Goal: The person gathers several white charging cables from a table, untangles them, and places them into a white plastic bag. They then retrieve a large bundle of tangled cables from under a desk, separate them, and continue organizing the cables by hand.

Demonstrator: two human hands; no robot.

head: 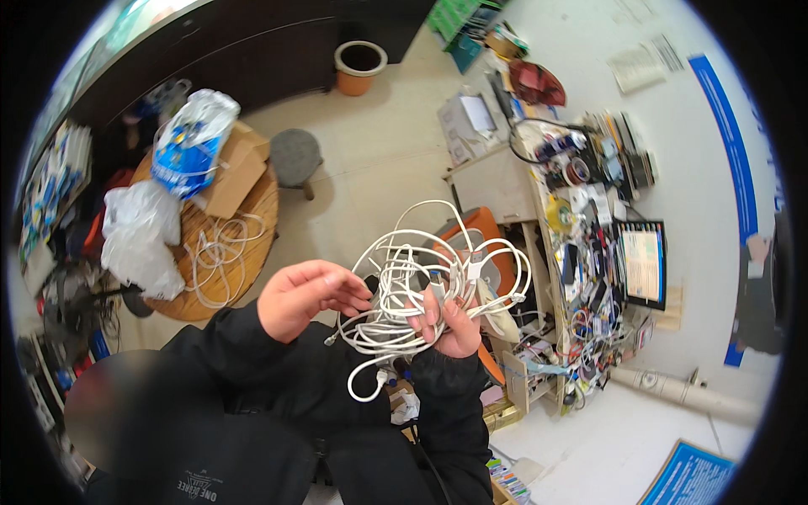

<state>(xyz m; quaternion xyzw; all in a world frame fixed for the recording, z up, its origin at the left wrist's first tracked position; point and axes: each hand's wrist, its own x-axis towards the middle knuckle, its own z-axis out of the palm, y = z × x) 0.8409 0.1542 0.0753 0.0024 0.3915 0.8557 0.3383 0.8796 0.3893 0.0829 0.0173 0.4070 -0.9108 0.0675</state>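
Observation:
A large tangled bundle of white USB cables (pixel 404 284) hangs in loops in front of my torso, with several metal plugs showing. My right hand (pixel 451 325) grips the bundle from below, its fingers threaded among the loops. Just left of the cables is my left hand (pixel 315 295), its fingers slightly bent; nothing shows held in it, and its fingertips are close to the outer loops. Whether they touch a cable is unclear. More white cable (pixel 221 262) lies loosely coiled on a round wooden table (pixel 262 243) to the left.
Plastic bags (pixel 142 237) and a cardboard box (pixel 237 177) occupy the round table, beside a grey stool (pixel 295 158). An orange chair (pixel 495 249) stands behind the cables. At right, a cluttered desk holds tape rolls, tools and a monitor (pixel 642 262). A pot (pixel 353 82) stands farther off.

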